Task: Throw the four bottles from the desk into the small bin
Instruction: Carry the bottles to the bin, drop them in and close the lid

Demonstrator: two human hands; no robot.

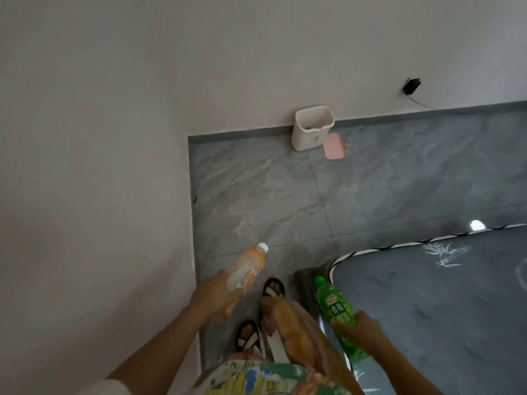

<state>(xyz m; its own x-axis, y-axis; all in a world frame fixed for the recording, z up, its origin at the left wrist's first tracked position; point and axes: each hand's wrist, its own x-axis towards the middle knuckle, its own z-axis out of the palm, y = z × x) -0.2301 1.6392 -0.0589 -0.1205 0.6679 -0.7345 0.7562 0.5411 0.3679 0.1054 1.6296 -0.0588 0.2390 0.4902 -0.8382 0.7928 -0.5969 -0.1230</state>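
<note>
Both hands are out front, each one carrying a bottle. Left hand (pixel 212 295) is wrapping its fingers (pixel 228 307) around the base of the orange bottle (pixel 247 268), white cap pointing forward over the floor (pixel 271 195). Right hand (pixel 366 330) is gripping the green bottle (pixel 338 310) low down, cap aimed ahead, right beside the corner of the grey mattress (pixel 445 295). Sandalled feet (pixel 274 287) are showing between the two. Small white bin (pixel 312 128) is sitting well ahead against the wall (pixel 256 67), with a pink lid (pixel 335 146) lying on the floor touching its right side.
</note>
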